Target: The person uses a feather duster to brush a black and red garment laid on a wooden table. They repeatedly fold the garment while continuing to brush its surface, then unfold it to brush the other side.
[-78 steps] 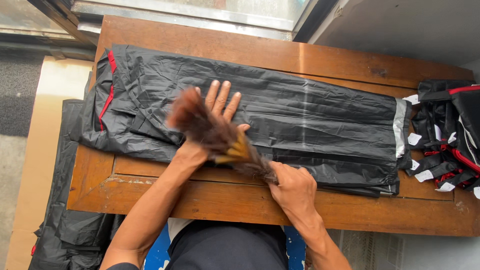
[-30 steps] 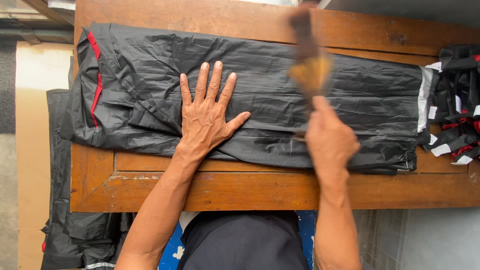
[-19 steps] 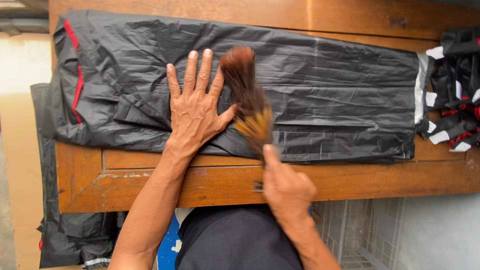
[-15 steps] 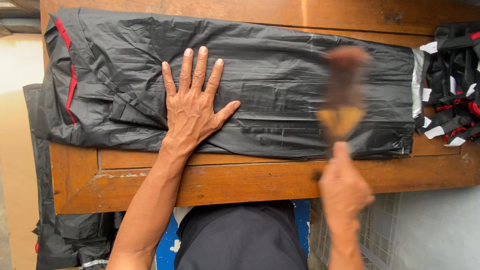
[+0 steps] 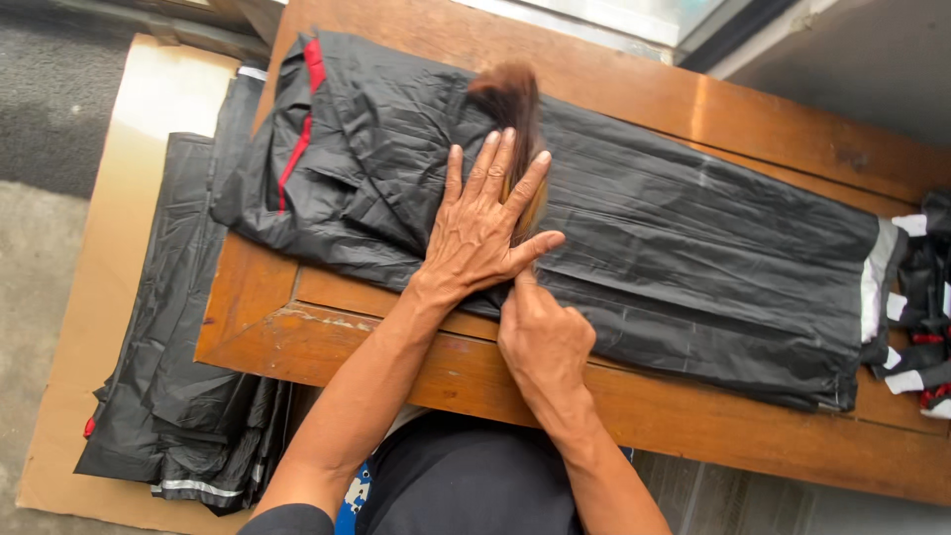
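Pressing flat with fingers spread, the left hand (image 5: 485,233) pins a black garment (image 5: 634,258) laid across a wooden table (image 5: 693,109). Just behind it, the right hand (image 5: 543,342) is clenched around the handle of a brown brush (image 5: 510,104), whose bristles rest on the fabric beyond the left fingers. More black garments (image 5: 168,396) lie on cardboard (image 5: 129,129) below.

Non-work items: brown wooden table (image 5: 416,372) across the frame centre, pile of folded black plastic garments with red and white trim (image 5: 916,332) at the right edge, flat tan cardboard sheet (image 5: 109,228) at left, crumpled black plastic garments (image 5: 183,396) on it at lower left.
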